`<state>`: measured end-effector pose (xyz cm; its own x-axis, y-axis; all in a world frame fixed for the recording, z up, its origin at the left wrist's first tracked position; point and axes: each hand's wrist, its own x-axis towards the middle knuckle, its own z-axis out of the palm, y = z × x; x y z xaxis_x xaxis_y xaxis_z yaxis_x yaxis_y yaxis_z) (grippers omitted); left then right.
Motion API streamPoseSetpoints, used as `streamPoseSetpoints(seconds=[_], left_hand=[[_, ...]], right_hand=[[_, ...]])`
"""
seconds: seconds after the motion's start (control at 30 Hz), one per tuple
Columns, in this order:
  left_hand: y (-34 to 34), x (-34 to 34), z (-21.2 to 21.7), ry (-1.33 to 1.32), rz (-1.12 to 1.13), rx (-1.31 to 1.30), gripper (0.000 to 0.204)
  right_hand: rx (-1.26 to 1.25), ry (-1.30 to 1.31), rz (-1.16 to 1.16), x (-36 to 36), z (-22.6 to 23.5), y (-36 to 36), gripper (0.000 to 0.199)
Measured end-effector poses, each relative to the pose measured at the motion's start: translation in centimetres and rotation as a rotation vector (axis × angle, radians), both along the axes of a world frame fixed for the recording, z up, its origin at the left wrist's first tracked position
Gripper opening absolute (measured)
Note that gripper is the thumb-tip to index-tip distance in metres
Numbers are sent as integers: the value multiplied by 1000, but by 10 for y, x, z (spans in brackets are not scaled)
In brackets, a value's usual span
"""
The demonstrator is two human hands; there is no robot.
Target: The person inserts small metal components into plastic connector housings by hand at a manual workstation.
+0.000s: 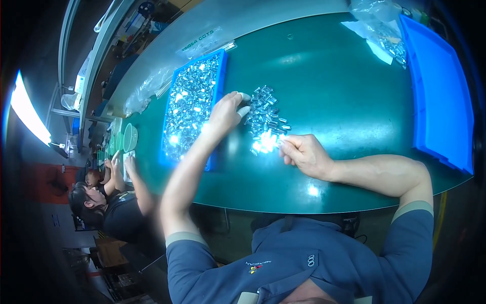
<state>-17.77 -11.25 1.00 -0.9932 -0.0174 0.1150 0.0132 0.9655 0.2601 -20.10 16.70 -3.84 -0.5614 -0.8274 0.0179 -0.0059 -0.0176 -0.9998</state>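
Note:
A loose pile of small shiny metal parts [268, 107] lies on the green tabletop between my hands. My left hand [226, 114] is at the pile's left edge, with pale covers on its fingertips. Its thumb and forefinger are apart, and I see nothing held between them. At the pile's near right edge, my right hand [308, 156] has thumb and forefinger pinched together. Bright glare by those fingertips hides what they may hold. Left of the pile, a blue tray [222, 76] is filled with many similar metal parts; my left forearm passes over its near right corner.
Another blue tray [440, 93] stands at the table's right end. Clear plastic bags [382, 38] with metal parts lie at the far right. Two people [121, 202] work at the left, by green bowls [130, 137]. Plastic wrapping [144, 96] lies beyond the filled tray.

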Motion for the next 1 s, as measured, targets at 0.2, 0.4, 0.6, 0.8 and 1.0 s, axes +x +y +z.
streamPoseSetpoints(seconds=[0.2,0.4,0.6,0.8,1.0], left_hand=[[0,19,-11,111,21,-57,21],[6,30,-14,165,86,-24,18],[48,66,6,253,-52,238,19],[64,73,17,262,-82,162,19],[74,78,26,227,-150,6,20]], right_hand=[[14,6,-16,1,4,2,39],[-46,-30,-75,2,-3,0,33],[-59,-55,-110,2,-2,0,28],[-24,-76,-63,-1,0,-1,27],[-32,-68,-85,1,-2,-1,27]])
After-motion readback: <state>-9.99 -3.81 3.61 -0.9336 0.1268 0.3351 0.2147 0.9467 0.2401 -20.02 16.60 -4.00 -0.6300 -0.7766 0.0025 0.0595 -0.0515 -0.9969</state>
